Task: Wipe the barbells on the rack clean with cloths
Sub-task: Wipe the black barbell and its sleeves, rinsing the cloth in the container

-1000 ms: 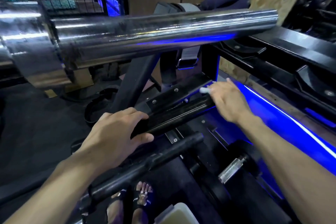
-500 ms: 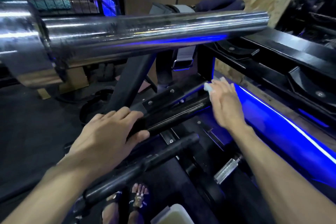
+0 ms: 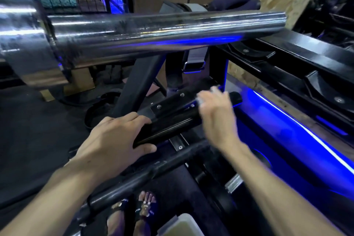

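Observation:
A black barbell sleeve (image 3: 172,126) lies across the rack at the centre, its far end (image 3: 236,97) showing past my right hand. My left hand (image 3: 116,140) grips the near end of this black sleeve. My right hand (image 3: 216,115) is blurred over the sleeve's far half, with a small white cloth (image 3: 203,99) pinched in its fingers against the bar. A thick chrome barbell sleeve (image 3: 153,34) runs across the upper view above both hands. A thinner black bar (image 3: 145,176) lies lower, in front of my forearms.
The black rack frame (image 3: 287,71) with bar cradles runs along the right, over a blue light strip (image 3: 298,126). A slanted black post (image 3: 138,86) stands behind the sleeve. My sandalled feet (image 3: 134,214) and a white container (image 3: 183,224) are at the bottom.
My right hand with the cloth has slid back along the black sleeve toward me, uncovering the sleeve's far end. My left hand keeps its grip on the near end.

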Demonstrator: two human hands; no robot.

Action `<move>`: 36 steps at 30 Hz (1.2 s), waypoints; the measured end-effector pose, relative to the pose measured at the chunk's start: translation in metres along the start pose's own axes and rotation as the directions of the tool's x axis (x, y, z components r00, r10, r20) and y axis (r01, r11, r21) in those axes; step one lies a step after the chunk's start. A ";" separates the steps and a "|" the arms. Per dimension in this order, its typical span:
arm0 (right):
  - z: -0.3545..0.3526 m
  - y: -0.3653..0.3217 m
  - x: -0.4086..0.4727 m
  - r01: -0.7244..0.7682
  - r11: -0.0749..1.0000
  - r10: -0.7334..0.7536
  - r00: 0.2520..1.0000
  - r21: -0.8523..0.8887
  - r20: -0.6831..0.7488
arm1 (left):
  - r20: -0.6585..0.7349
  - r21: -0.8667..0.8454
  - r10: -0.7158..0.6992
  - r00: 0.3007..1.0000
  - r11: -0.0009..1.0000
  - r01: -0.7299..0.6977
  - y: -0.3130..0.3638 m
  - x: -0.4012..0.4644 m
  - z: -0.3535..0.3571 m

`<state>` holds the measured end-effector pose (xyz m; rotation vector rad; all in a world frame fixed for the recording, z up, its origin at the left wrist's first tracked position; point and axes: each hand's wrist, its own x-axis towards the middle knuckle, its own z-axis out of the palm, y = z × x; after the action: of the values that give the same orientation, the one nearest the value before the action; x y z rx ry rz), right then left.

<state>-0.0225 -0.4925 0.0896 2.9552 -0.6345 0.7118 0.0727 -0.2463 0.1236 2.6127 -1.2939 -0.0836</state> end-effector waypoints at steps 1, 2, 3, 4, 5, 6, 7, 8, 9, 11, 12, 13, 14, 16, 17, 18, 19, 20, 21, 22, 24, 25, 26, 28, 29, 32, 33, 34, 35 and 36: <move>-0.007 -0.028 -0.010 0.143 0.990 -0.143 0.990 -0.001 0.015 | -0.006 0.003 0.000 1.000 1.000 0.000 0.001 0.000 0.001; -0.012 -0.050 -0.023 0.273 0.961 -0.275 0.960 0.050 0.045 | -0.015 0.010 0.002 1.000 1.000 -0.002 0.001 0.000 0.001; -0.013 -0.063 -0.033 0.345 0.929 -0.355 0.932 0.133 0.064 | -0.022 0.016 0.004 1.000 1.000 -0.004 0.000 -0.001 0.001; -0.011 -0.064 -0.035 0.397 0.903 -0.410 0.910 0.162 0.055 | -0.021 0.021 0.004 1.000 1.000 -0.004 0.000 -0.001 0.000; -0.010 -0.054 -0.029 0.428 0.897 -0.436 0.898 0.112 0.059 | -0.016 0.019 0.000 1.000 1.000 0.000 -0.001 -0.002 0.001; -0.005 -0.035 -0.020 0.433 0.901 -0.432 0.898 0.008 0.082 | -0.014 0.008 -0.010 1.000 1.000 0.010 -0.001 -0.003 0.001; 0.000 -0.011 -0.009 0.380 0.923 -0.373 0.921 -0.055 0.115 | -0.014 -0.005 -0.018 1.000 1.000 0.018 -0.003 -0.004 0.001; 0.000 0.015 0.002 0.292 0.951 -0.274 0.947 -0.096 0.166 | -0.016 -0.013 -0.019 1.000 1.000 0.018 -0.004 -0.004 0.001; -0.004 0.034 0.008 0.171 0.983 -0.159 0.974 -0.062 0.162 | -0.016 -0.020 -0.019 1.000 1.000 0.019 -0.003 -0.004 0.002; -0.009 0.036 0.012 0.026 1.000 -0.025 0.993 0.000 0.119 | -0.012 -0.038 -0.022 1.000 0.999 0.021 -0.001 -0.003 0.002; -0.006 0.019 0.008 0.043 0.999 -0.042 0.996 -0.011 0.075 | -0.002 -0.044 -0.026 1.000 0.999 0.026 0.001 -0.003 0.002; -0.002 -0.004 0.000 0.111 0.993 -0.108 0.993 -0.039 0.056 | 0.008 -0.047 -0.029 1.000 0.998 0.029 0.001 -0.002 0.002; -0.002 -0.029 -0.009 0.205 0.977 -0.201 0.978 -0.055 0.060 | 0.015 -0.044 -0.025 1.000 0.999 0.026 0.000 -0.002 0.003; 0.000 -0.059 -0.024 0.348 0.933 -0.355 0.932 0.087 0.075 | 0.031 -0.043 -0.020 0.999 0.999 0.022 -0.004 0.000 0.002; -0.003 -0.055 -0.023 0.395 0.911 -0.404 0.912 0.122 0.065 | 0.038 -0.046 -0.019 0.999 0.999 0.021 -0.007 0.001 0.002; -0.008 -0.042 -0.018 0.420 0.903 -0.426 0.903 0.094 0.053 | 0.047 -0.052 -0.017 0.999 0.998 0.019 -0.010 0.002 0.002; -0.008 -0.025 -0.011 0.431 0.903 -0.430 0.902 0.000 0.036 | 0.053 -0.067 -0.018 0.998 0.998 0.022 -0.012 0.003 0.001; -0.001 0.000 -0.004 0.385 0.921 -0.384 0.923 -0.055 0.025 | 0.058 -0.089 -0.024 0.998 0.996 0.029 -0.015 0.003 0.000; 0.004 0.028 0.001 0.275 0.957 -0.273 0.961 -0.092 0.032 | 0.063 -0.109 -0.028 0.998 0.993 0.035 -0.017 0.003 0.000; 0.008 0.055 0.002 0.161 0.982 -0.158 0.987 -0.099 0.037 | 0.069 -0.123 -0.025 0.997 0.992 0.033 -0.017 0.002 -0.001; 0.014 0.085 0.003 -0.033 0.993 0.033 0.999 -0.113 -0.008 | 0.089 -0.141 -0.001 0.996 0.990 0.013 -0.017 0.003 -0.002; 0.012 0.074 0.005 -0.119 0.989 0.118 0.993 -0.085 -0.017 | 0.105 -0.151 0.007 0.994 0.989 0.009 -0.016 0.005 -0.004; 0.011 0.056 0.007 -0.184 0.983 0.183 0.983 -0.028 -0.020 | 0.120 -0.157 0.010 0.993 0.988 0.009 -0.015 0.007 -0.005; 0.004 0.006 0.000 -0.033 0.999 0.030 0.998 -0.040 -0.063 | 0.146 -0.160 0.005 0.989 0.987 0.018 -0.016 0.009 -0.007; 0.000 -0.020 -0.013 0.111 0.993 -0.112 0.993 -0.034 -0.022 | 0.156 -0.158 0.004 0.988 0.987 0.021 -0.017 0.009 -0.008; -0.001 -0.032 -0.039 0.390 0.920 -0.391 0.920 0.039 0.025 | 0.191 -0.154 0.010 0.982 0.988 0.020 -0.019 0.010 -0.010; 0.000 -0.015 -0.033 0.408 0.913 -0.408 0.913 -0.020 0.016 | 0.197 -0.156 0.012 0.980 0.988 0.019 -0.021 0.011 -0.011; 0.003 0.008 -0.025 0.376 0.921 -0.375 0.927 -0.099 0.030 | 0.199 -0.157 0.014 0.980 0.987 0.017 -0.021 0.012 -0.011; 0.006 0.032 -0.014 0.245 0.961 -0.239 0.969 -0.124 0.060 | 0.203 -0.158 0.016 0.979 0.987 0.017 -0.022 0.011 -0.012; 0.006 0.052 -0.005 0.122 0.981 -0.116 0.992 -0.153 0.052 | 0.208 -0.155 0.024 0.978 0.988 0.009 -0.023 0.012 -0.012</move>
<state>-0.0445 -0.5392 0.0795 2.8416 -0.4864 0.5628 0.0993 -0.2402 0.1305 2.5189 -1.3038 -0.4512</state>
